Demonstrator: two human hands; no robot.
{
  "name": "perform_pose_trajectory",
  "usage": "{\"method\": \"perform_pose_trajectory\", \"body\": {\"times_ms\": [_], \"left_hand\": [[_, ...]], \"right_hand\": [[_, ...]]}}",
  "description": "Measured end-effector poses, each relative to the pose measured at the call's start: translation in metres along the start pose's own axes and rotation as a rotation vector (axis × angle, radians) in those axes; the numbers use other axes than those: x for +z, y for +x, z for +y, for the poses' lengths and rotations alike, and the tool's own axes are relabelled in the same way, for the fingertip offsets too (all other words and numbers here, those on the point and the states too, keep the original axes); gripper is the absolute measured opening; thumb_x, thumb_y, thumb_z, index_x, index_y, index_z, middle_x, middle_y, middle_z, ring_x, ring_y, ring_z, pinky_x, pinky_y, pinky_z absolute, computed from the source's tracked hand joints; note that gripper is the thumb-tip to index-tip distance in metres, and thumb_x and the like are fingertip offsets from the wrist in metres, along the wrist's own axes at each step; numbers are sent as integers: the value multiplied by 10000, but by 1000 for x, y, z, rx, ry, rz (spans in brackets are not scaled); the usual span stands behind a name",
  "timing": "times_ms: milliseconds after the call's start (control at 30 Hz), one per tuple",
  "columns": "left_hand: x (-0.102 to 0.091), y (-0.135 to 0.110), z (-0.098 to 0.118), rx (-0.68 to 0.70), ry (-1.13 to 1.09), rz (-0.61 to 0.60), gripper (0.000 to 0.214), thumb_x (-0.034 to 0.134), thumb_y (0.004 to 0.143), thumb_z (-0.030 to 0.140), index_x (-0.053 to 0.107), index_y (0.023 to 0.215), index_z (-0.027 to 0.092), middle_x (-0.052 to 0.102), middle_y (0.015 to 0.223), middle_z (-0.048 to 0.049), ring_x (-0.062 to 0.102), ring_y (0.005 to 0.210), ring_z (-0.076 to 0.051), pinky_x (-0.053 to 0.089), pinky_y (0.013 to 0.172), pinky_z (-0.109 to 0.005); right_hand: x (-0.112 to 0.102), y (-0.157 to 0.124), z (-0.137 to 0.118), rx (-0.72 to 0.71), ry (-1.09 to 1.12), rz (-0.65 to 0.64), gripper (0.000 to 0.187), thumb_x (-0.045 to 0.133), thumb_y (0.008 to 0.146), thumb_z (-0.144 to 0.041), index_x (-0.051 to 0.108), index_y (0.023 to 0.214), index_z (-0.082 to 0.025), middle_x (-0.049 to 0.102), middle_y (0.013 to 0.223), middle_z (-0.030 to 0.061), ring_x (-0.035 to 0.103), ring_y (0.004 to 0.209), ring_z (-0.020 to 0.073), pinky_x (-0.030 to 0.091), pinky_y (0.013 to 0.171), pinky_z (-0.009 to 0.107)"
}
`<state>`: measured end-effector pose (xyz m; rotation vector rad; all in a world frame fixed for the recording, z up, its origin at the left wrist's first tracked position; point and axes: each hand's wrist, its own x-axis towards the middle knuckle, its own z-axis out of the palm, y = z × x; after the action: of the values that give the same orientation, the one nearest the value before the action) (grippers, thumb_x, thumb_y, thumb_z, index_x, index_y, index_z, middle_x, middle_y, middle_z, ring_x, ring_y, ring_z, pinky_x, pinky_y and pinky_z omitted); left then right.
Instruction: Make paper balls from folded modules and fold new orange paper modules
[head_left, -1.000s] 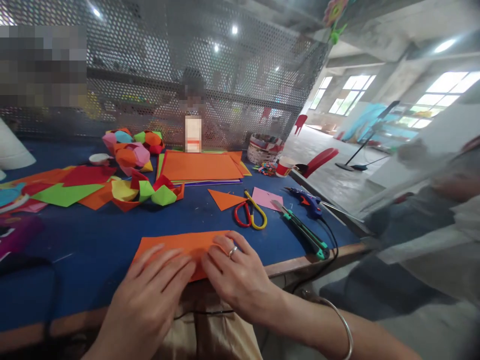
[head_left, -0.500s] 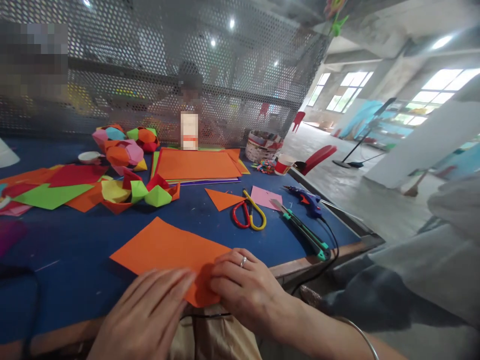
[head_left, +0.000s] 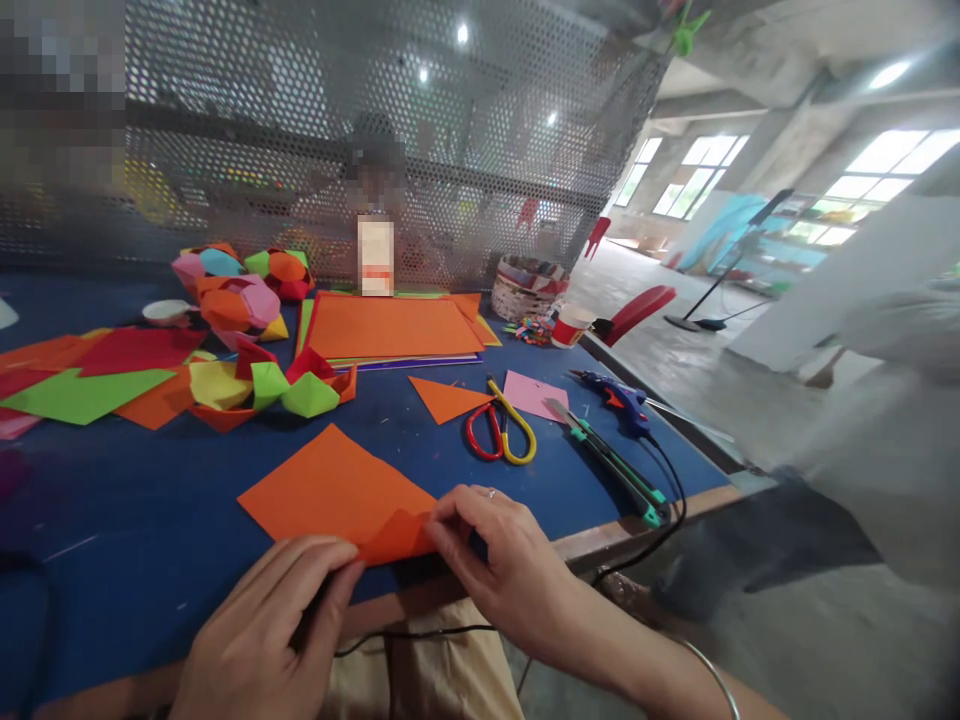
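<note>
My left hand (head_left: 262, 620) and right hand (head_left: 506, 550) both pinch the orange paper (head_left: 337, 495) along its near edge, so an uneven pull could crease it crookedly.

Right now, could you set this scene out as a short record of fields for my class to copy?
Surface: blue tabletop
Left hand: fingertips at the near edge of the orange sheet
Right hand: thumb and finger pinching the sheet's right corner
Tools: scissors with one red and one yellow handle; craft knife; blue glue gun, right of the knife
Small pieces: orange triangle; pink piece by the knife's tip
Farther back: paper stack, orange on top; basket; cup
Far left: loose coloured sheets
</note>
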<state>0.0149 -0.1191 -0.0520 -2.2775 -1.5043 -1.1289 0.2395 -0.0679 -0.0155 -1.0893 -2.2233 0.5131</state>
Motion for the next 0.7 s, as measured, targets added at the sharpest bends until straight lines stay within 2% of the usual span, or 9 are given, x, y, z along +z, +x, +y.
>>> {"method": "perform_pose_trajectory", "body": {"times_ms": [100, 200, 333, 567, 700], "left_hand": [[2, -3, -2, -56, -2, -17, 117, 511, 1038, 349, 591, 1067, 267, 748, 917, 17, 733, 825, -160, 570, 828, -265], [3, -6, -4, -110, -42, 4, 120, 504, 1036, 363, 593, 1056, 285, 740, 879, 34, 723, 765, -153, 568, 780, -261], [4, -5, -2, -134, -36, 15, 120, 502, 1031, 363, 601, 1038, 295, 746, 869, 38, 723, 757, -155, 564, 755, -260], [8, 5, 2, -212, 105, -11, 209, 496, 1033, 358, 630, 1160, 259, 780, 932, 1, 731, 735, -170, 562, 745, -293], [10, 6, 0, -177, 165, -5, 215, 554, 1009, 315, 658, 1178, 233, 785, 971, -25, 737, 780, -171, 552, 738, -279]], "right_hand": [[3, 1, -3, -5, -6, 37, 99, 592, 1023, -238, 643, 958, -184, 717, 853, 14, 628, 776, 158, 440, 734, 275], [4, -1, -2, -32, -9, 17, 130, 622, 1020, -310, 645, 964, -195, 729, 902, 12, 638, 843, 167, 425, 791, 290], [7, -5, 1, 6, -60, 23, 253, 571, 1043, -297, 612, 809, -209, 704, 792, -14, 606, 771, 161, 374, 773, 296], [23, 2, 0, 87, -223, 110, 244, 568, 1025, -276, 585, 788, -221, 690, 702, -21, 561, 658, 165, 312, 726, 304], [27, 8, 0, 129, -267, 124, 215, 584, 999, -240, 572, 785, -225, 682, 692, -32, 563, 647, 165, 311, 722, 304]]}}
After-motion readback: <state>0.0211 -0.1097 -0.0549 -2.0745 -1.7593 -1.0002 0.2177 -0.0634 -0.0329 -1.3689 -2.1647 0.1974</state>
